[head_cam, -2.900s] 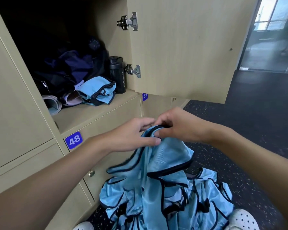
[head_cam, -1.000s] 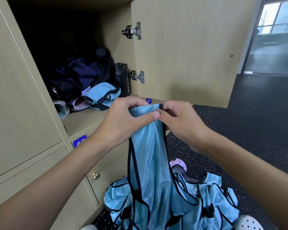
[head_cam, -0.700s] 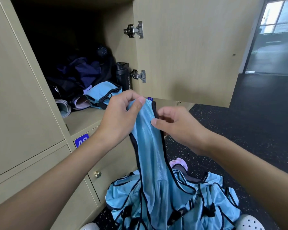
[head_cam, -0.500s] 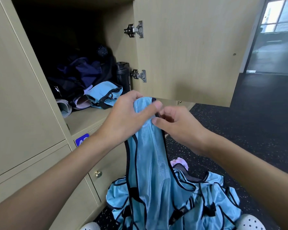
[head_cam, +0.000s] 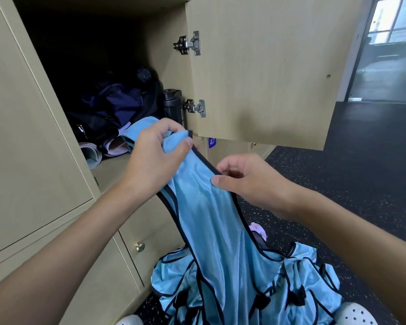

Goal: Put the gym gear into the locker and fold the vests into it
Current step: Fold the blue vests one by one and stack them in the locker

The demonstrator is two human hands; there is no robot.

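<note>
1 light-blue vest [head_cam: 211,219], black-trimmed, shiny, hanging stretched from left hand [head_cam: 154,161].

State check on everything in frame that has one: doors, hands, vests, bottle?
locker door: open
left hand: grips top of held vest
right hand: pinches held vest's trimmed edge
held vest: lifted, hanging, unfolded
vest pile: crumpled on floor
vest in locker: folded, on shelf
bottle: upright, inside locker
lower door: closed

The right hand [head_cam: 249,181] has slid down the vest [head_cam: 211,231] edge.
</note>
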